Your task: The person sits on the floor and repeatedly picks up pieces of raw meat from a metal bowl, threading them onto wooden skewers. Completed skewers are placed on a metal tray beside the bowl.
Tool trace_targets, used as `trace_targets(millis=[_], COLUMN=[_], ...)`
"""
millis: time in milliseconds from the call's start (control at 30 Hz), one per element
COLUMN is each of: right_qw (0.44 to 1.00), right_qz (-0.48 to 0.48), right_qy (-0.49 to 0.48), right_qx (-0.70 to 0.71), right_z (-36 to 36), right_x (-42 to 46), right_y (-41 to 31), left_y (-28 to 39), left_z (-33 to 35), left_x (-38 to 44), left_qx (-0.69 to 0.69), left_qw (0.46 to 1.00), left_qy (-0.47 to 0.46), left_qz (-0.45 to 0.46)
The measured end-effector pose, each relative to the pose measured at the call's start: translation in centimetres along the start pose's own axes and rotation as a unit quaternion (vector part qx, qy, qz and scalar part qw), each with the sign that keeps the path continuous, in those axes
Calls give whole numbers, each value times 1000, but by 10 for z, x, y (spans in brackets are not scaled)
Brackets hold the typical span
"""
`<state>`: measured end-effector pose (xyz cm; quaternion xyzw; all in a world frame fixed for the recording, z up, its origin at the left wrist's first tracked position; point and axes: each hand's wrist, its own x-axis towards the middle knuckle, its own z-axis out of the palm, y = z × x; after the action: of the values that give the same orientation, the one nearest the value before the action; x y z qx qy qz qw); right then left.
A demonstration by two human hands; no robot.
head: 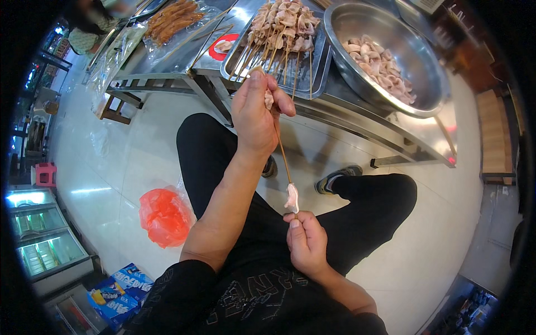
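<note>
A thin wooden skewer (283,153) runs between my two hands above my lap. My right hand (308,245) pinches its lower end, just below a pale piece of raw meat (292,197) threaded on it. Farther up, my left hand (256,113) closes around more raw meat (268,99), part of which shows between thumb and fingers. The skewer's upper end disappears behind that hand. Beyond it, a metal tray (320,86) holds a heap of loaded meat skewers (284,25), sticks towards me. A large steel bowl (389,25) of loose meat pieces (379,69) stands to the right.
The steel table (247,12) also bears a red disc (218,53) with meat on it and bagged brown skewers (176,21). A red plastic bag (165,217) lies on the floor at left, near blue boxes (121,293). A person (90,37) is at upper left.
</note>
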<state>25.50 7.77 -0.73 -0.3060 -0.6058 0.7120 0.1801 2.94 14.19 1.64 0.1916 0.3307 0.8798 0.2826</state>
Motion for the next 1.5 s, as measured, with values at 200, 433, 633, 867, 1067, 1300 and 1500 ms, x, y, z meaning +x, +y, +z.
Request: trace_targets(millis=[200, 433, 633, 867, 1067, 1300, 1500], right_qw=[978, 995, 995, 994, 987, 998, 999], right_qz=[50, 29, 8, 9, 20, 2, -31], right_qy=[-42, -4, 4, 0, -34, -29, -5], right_qx=[200, 100, 101, 109, 159, 64, -28], right_z=[4, 4, 4, 4, -9, -8, -5], right_x=[-1, 3, 6, 9, 8, 1, 1], right_y=[-4, -1, 2, 1, -2, 6, 5], left_y=[-7, -9, -11, -11, 8, 26, 11], left_z=[1, 5, 9, 11, 2, -13, -1], left_x=[2, 0, -5, -8, -4, 6, -1], left_qx=[-1, -3, -8, -42, -8, 77, 56], left_qw=[1000, 1000, 1000, 999, 991, 988, 998], left_qy=[-13, -17, -15, -20, -61, -99, -19], left_qz=[10, 2, -11, -16, -122, -90, -15])
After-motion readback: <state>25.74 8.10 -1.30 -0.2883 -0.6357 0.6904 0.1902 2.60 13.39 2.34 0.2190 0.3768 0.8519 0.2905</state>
